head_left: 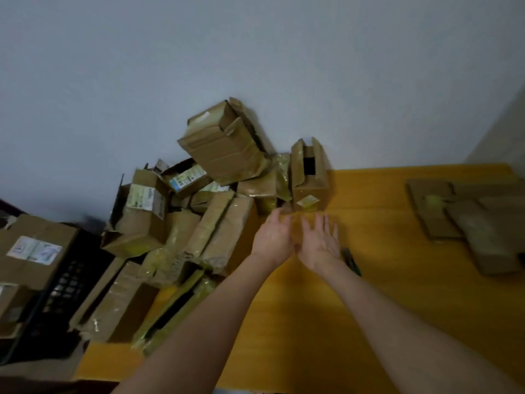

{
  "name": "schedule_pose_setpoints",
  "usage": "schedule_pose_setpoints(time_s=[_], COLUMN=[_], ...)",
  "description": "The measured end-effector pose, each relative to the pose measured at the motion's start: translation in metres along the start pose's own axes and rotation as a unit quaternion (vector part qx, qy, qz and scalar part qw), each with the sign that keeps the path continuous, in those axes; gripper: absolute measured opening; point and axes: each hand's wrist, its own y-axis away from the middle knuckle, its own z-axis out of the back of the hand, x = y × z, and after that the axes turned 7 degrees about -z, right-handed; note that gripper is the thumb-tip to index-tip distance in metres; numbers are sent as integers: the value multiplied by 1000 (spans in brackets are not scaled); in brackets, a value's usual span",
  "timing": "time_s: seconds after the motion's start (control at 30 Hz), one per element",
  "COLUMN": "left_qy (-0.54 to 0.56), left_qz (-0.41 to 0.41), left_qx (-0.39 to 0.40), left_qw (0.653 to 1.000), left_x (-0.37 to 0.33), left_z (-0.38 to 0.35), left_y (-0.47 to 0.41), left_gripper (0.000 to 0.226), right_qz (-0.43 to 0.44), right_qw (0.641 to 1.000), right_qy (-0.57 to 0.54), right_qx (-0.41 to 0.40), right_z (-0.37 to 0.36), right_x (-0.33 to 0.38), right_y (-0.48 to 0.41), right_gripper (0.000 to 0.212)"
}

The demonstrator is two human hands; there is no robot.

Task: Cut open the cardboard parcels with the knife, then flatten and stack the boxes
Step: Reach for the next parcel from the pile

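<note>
Yellow table (383,280) against grey wall (255,52); parcels (199,209) heaped left.

Both arms are stretching out forward, bare as far as the view shows. The left forearm (199,314) is entering from the bottom edge left of centre, and the right forearm (397,317) from the bottom right. The two are angling in toward each other at the wrists. The left hand (274,237) and right hand (322,243) are hovering side by side, heels just about touching. The right hand is facing palm up toward the camera, with its fingers (321,223) straight and slightly spread. The left hand is facing palm inward toward the right one, with its fingers (279,220) lying straight and close together. Neither hand is gripping anything.
</note>
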Motion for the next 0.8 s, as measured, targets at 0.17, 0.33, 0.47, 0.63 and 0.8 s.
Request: schedule_pose_setpoints(time_s=[0.17,0.33,0.47,0.63,0.8], left_qy=[-29,-52,-24,12,68], left_qz=[-22,102,195,216,188], left_qx=[-81,-27,26,41,45], left_qw=[996,993,980,976,979], left_x=[53,93,119,141,145], left_z=[23,38,45,54,57], left_y=[21,30,43,64,59], left_gripper=[59,94,106,99,96], right_qz=[-7,0,9,-33,-133], right_qw=[1000,999,997,979,893], right_qy=[-14,-43,-66,-175,-399], right_qx=[12,15,34,98,164], right_z=[-15,-22,-27,-43,-48], right_x=[59,87,101,114,128], right_y=[19,29,32,39,37], right_gripper=[71,69,67,65,67])
